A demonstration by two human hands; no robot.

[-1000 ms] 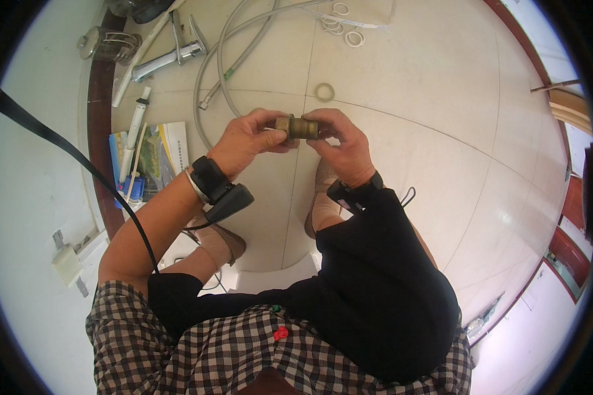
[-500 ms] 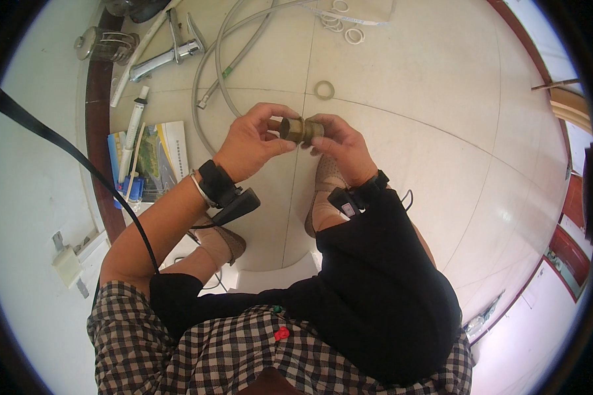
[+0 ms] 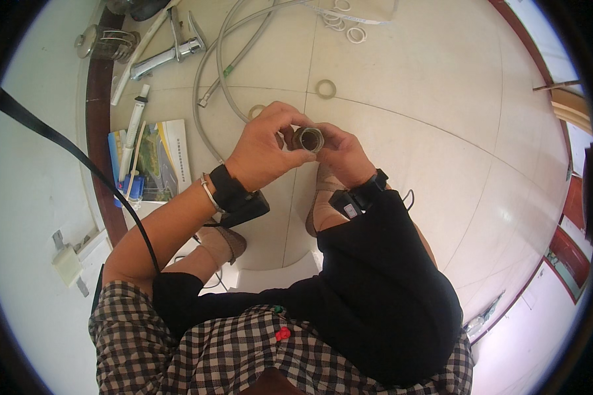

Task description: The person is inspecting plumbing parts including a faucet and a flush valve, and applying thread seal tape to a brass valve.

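A short brass pipe fitting [image 3: 308,139] is held above the floor, its round hollow end turned up toward me. My left hand [image 3: 265,146] is closed on its left side, thumb below and fingers curled over the top. From the right, my right hand [image 3: 347,155] grips it with thumb and fingers. Much of the fitting's body is hidden by the fingers. A flat ring [image 3: 325,89] lies on the tiles beyond my hands. Another ring [image 3: 256,110] shows partly, just past my left hand.
Grey flexible hoses [image 3: 219,72] loop across the floor, near a chrome faucet [image 3: 168,59]. Several white rings [image 3: 356,35] lie at the far side. To the left, a white tube-shaped tool [image 3: 133,128] rests on a printed booklet [image 3: 171,155]. A black cable [image 3: 79,155] crosses the left side.
The fitting has turned from lying sideways to showing its hollow end. My left hand has shifted right, closer to my right hand, uncovering part of a ring on the floor.
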